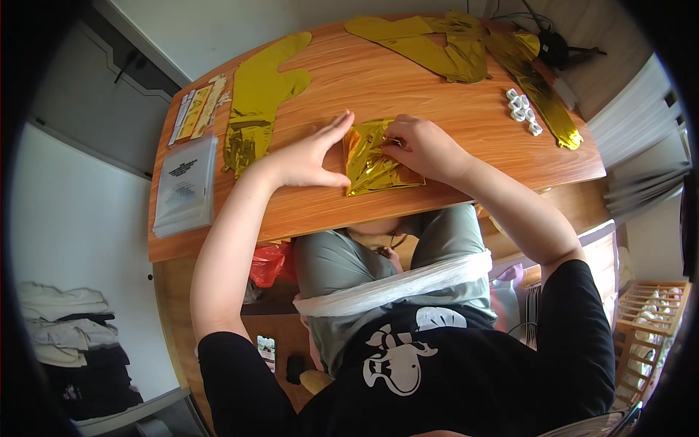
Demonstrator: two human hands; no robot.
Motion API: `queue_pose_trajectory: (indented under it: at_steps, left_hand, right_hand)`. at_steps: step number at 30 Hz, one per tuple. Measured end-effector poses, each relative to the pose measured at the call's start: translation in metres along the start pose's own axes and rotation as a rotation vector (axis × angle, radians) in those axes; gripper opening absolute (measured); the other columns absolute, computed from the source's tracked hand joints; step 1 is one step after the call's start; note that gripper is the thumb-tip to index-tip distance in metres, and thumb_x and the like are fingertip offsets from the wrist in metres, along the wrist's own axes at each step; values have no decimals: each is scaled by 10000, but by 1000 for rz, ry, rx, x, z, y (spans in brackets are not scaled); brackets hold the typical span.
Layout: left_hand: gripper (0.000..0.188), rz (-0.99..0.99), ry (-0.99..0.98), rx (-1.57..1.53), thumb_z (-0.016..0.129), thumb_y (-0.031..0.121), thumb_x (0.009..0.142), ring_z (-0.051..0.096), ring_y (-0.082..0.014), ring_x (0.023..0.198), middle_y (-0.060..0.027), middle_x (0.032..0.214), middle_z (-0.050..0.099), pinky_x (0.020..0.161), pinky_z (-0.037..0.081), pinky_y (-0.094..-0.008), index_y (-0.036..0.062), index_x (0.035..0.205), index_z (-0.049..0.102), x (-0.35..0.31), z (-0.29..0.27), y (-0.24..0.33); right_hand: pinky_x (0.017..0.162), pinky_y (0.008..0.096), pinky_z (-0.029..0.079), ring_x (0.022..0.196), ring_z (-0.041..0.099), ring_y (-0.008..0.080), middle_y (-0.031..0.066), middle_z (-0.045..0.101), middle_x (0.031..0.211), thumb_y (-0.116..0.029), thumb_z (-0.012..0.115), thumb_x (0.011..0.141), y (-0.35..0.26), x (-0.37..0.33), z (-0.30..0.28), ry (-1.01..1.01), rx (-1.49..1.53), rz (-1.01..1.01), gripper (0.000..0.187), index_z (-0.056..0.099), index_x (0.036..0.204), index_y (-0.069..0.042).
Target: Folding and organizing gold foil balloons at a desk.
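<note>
A folded piece of shiny gold foil (371, 171), which looks like a flat, uninflated balloon, lies near the table's front edge. My left hand (318, 154) is at its left side, thumb and fingers spread apart. The thumb tip reaches the foil's lower left edge. From the right, my right hand (429, 149) pinches the foil's upper part between thumb and fingers. Its other fingers curl over and hide that part. To the left of the foil another flat gold foil balloon (262, 91) is spread out on the table.
The wooden table (328, 95) carries more gold foil balloons (466, 54) at the far right. Several small white rolls (518, 109) sit beside them. At the left lie a stack of clear plastic bags (188, 186) and some paper strips (195, 113). A black device (555, 49) stands in the far right corner.
</note>
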State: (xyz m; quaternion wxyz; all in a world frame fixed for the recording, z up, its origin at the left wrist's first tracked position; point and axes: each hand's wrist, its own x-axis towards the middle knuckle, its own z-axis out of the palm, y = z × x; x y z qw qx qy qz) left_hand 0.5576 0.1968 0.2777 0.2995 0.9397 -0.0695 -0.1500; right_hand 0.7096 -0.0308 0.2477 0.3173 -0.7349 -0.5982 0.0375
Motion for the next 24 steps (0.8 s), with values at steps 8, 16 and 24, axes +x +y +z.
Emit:
queue_pose_trajectory:
  at_steps: [8, 16, 24]
  left_hand:
    - [908, -41, 414, 619, 505, 615, 998, 210, -359, 1567, -229, 1665, 258, 1257, 226, -533, -39, 1584, 274, -6, 90, 63]
    - [1025, 25, 372, 535, 549, 727, 916, 292, -387, 1529, -262, 1623, 318, 1235, 285, -516, -49, 1548, 327, -7, 99, 57]
    - [1000, 180, 209, 497, 539, 709, 944, 270, -385, 1539, -232, 1662, 259, 1265, 236, -496, 43, 1620, 226, -10, 74, 37]
  right_hand:
    - [837, 419, 549, 951, 677, 372, 196, 695, 1049, -145, 725, 892, 10, -3, 6, 71, 40, -7, 306, 666, 1148, 13]
    - [838, 401, 562, 922, 687, 350, 189, 684, 1024, -127, 721, 900, -6, -3, -5, 52, 137, 140, 399, 604, 1264, -13]
    - [991, 428, 509, 1093, 684, 263, 134, 649, 1312, -227, 731, 950, 7, -32, -26, 2, -364, -534, 448, 589, 1359, -111]
